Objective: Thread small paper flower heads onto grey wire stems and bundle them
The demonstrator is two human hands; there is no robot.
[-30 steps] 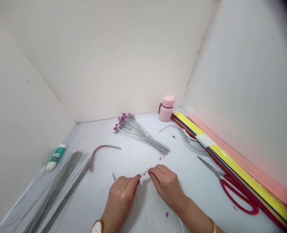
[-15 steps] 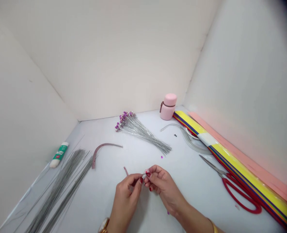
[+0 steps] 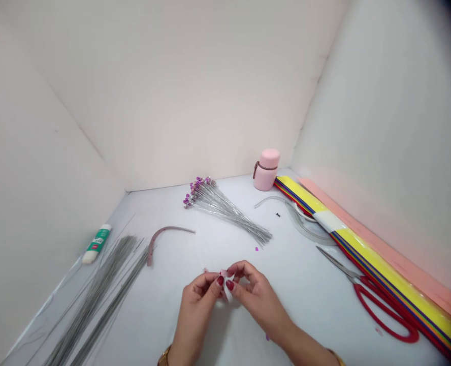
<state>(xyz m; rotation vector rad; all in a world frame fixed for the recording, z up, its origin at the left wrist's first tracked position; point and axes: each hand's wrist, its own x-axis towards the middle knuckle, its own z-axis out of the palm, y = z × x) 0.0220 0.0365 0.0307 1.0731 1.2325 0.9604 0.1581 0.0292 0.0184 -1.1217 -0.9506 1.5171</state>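
Note:
My left hand (image 3: 200, 305) and my right hand (image 3: 256, 295) meet low in the middle, over the white table. Both pinch a small pink-and-white strip (image 3: 225, 291), which looks like paper. Its lower part hangs between my thumbs, and my fingers hide much of it. Beyond my hands lies a bundle of silvery stems (image 3: 233, 213) with shiny purple tips. A tiny purple scrap (image 3: 256, 249) rests between the bundle and my right hand.
Grey wires (image 3: 103, 290) and a green-and-white glue stick (image 3: 97, 244) lie at left, near a curved pink measuring tape (image 3: 155, 239). On the right are red-handled scissors (image 3: 385, 310), coloured sheets (image 3: 362, 249) and clear tubing (image 3: 305, 231). A pink flask (image 3: 266, 170) stands behind.
My fingers have shifted on the strip; it now hangs down between my thumbs instead of being bunched at the fingertips. The view has moved slightly.

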